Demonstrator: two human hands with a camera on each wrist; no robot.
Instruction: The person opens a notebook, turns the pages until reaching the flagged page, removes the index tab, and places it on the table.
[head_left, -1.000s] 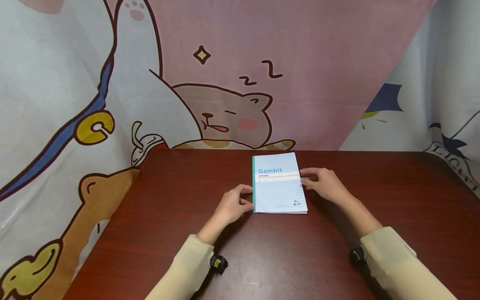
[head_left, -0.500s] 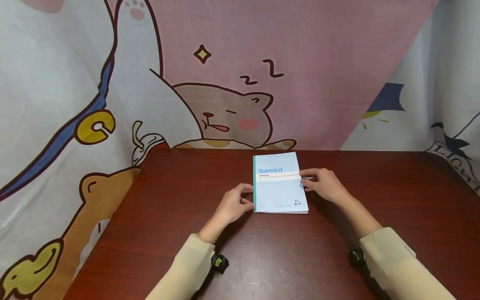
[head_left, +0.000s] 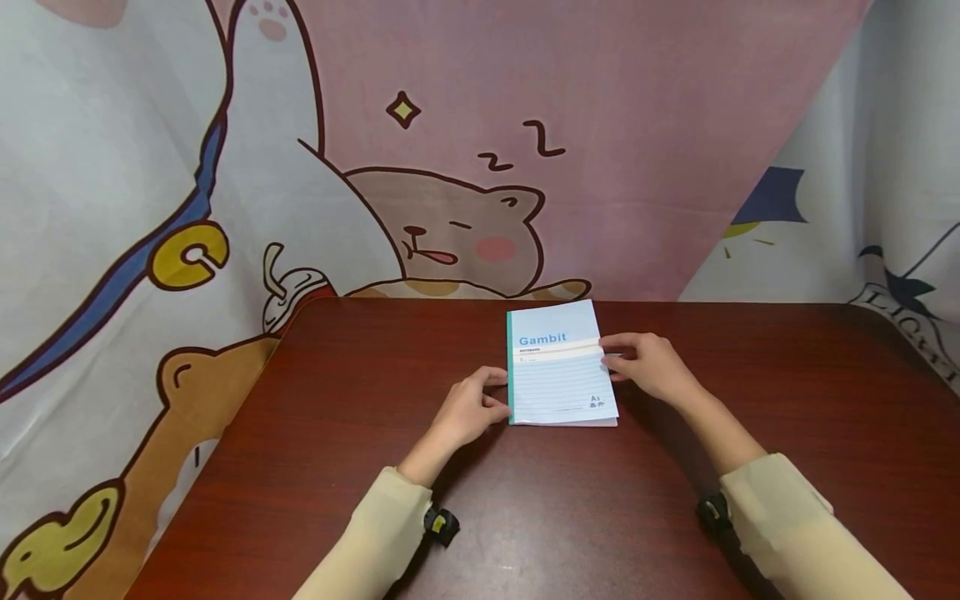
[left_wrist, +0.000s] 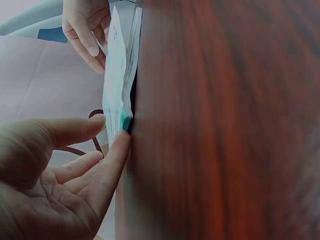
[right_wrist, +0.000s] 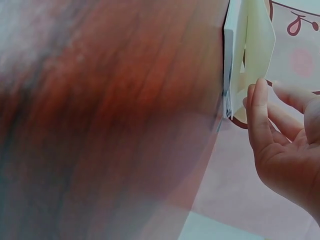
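Note:
A light-blue "Gambit" notebook [head_left: 558, 379] with a green spine lies on the dark red-brown table. At its right edge my right hand [head_left: 652, 367] pinches the front cover, which stands a little raised off the pages. The right wrist view shows the gap under the cover [right_wrist: 260, 40], above the page block, with the fingertips of the hand [right_wrist: 285, 150] at its edge. My left hand [head_left: 465, 408] rests its fingertips against the green spine [left_wrist: 126, 121], fingers loosely bent, not gripping it. The inner pages are mostly hidden by the cover.
The wood table [head_left: 570, 508] extends around the notebook on all sides. Behind it hangs a cloth [head_left: 637, 167] printed with cartoon animals, close to the table's far edge. Black bands [head_left: 441, 525] are on both wrists, below pale sleeves [head_left: 375, 533].
The front cover has risen slightly at its right side, lifted by my right hand. My left hand stays at the spine, with almost no shift.

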